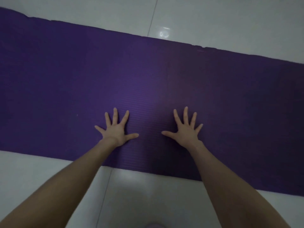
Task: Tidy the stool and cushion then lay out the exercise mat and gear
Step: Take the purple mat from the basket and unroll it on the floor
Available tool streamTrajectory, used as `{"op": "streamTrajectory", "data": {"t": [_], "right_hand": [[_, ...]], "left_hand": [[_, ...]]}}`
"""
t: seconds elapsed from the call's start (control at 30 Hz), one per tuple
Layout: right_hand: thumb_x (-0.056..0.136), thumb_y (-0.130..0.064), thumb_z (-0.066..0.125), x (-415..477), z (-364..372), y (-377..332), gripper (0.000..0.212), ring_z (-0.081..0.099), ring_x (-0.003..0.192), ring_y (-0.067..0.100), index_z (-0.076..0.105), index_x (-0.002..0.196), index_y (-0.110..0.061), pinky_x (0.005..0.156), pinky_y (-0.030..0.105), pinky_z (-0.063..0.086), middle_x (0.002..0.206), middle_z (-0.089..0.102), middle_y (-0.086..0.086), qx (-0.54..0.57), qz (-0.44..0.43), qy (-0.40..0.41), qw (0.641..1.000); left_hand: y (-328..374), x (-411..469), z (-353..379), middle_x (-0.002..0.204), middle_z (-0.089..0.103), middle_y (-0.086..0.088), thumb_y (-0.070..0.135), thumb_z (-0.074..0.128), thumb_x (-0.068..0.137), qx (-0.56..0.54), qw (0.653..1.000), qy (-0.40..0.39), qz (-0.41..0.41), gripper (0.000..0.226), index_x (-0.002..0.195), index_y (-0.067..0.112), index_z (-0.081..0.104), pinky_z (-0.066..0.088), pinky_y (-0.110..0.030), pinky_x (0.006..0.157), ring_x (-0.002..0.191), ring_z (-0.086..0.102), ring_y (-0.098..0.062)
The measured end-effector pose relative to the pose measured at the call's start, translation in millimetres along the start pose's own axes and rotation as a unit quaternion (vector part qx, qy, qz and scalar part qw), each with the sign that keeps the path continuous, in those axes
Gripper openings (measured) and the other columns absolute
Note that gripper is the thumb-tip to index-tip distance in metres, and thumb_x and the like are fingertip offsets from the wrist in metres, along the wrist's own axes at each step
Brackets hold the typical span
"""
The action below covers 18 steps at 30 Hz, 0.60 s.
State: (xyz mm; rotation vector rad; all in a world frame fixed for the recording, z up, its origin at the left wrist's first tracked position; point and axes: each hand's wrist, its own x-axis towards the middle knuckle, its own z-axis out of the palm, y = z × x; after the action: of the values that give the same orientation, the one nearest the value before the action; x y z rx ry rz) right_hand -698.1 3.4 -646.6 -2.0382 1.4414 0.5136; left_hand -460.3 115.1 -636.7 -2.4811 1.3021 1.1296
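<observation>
A purple ribbed exercise mat (148, 76) lies unrolled flat across the floor, running from the left edge of the view to the right edge. My left hand (116, 130) presses palm-down on the mat near its front edge, fingers spread straight. My right hand (185, 129) presses flat on the mat beside it, fingers also spread. A hand's width of bare mat separates the two. No stool, cushion or other gear is in view.
Glossy white floor tiles (139, 195) lie in front of the mat and beyond its far edge (213, 22). A light reflection (164, 32) shines on the far tile. A faint crease crosses the mat right of centre.
</observation>
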Motion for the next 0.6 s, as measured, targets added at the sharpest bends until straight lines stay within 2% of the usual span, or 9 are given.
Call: {"op": "streamTrajectory", "data": {"t": [0.1, 0.2, 0.37, 0.6], "right_hand": [[0.064, -0.088, 0.042, -3.4, 8.5, 25.5, 0.108, -0.037, 0.135, 0.035, -0.017, 0.144, -0.047, 0.101, 0.071, -0.015, 0.15, -0.039, -0.003, -0.005, 0.013, 0.009, 1.0], [0.062, -0.09, 0.04, -2.3, 20.5, 23.6, 0.109, -0.038, 0.135, 0.034, -0.017, 0.144, -0.047, 0.099, 0.07, -0.018, 0.151, -0.038, -0.004, 0.004, 0.01, 0.033, 0.999], [0.067, -0.087, 0.04, -27.5, 49.9, -0.1, 0.106, -0.04, 0.133, 0.037, -0.019, 0.144, -0.045, 0.097, 0.072, -0.019, 0.149, -0.04, -0.002, 0.029, 0.018, 0.036, 0.999], [0.066, -0.089, 0.038, -67.3, 92.3, -18.7, 0.107, -0.045, 0.129, 0.035, -0.023, 0.142, -0.045, 0.094, 0.071, -0.024, 0.137, -0.051, -0.006, 0.051, 0.014, 0.021, 0.998]], "left_hand": [[24.2, 2.7, 28.2, 0.15, -0.038, 0.003, 0.082, 0.055, 0.061, -0.012, 1.0, 0.025, 0.006, 0.112, 0.141, 0.051, -0.017, -0.005, -0.077, 0.097, 0.137, -0.033, -0.035], [14.2, 10.2, 40.0, 0.15, -0.039, 0.004, 0.084, 0.054, 0.057, 0.002, 0.999, 0.048, 0.014, 0.114, 0.139, 0.054, -0.019, -0.009, -0.077, 0.096, 0.136, -0.035, -0.034], [-16.4, -4.2, 38.1, 0.152, -0.034, 0.006, 0.083, 0.056, 0.055, 0.011, 0.999, 0.045, 0.019, 0.115, 0.141, 0.054, -0.013, -0.004, -0.077, 0.098, 0.139, -0.03, -0.032], [-52.4, -46.8, 51.3, 0.153, -0.033, 0.008, 0.081, 0.059, 0.056, 0.012, 1.0, 0.029, 0.0, 0.114, 0.142, 0.053, -0.012, 0.0, -0.077, 0.1, 0.141, -0.028, -0.03]]}}
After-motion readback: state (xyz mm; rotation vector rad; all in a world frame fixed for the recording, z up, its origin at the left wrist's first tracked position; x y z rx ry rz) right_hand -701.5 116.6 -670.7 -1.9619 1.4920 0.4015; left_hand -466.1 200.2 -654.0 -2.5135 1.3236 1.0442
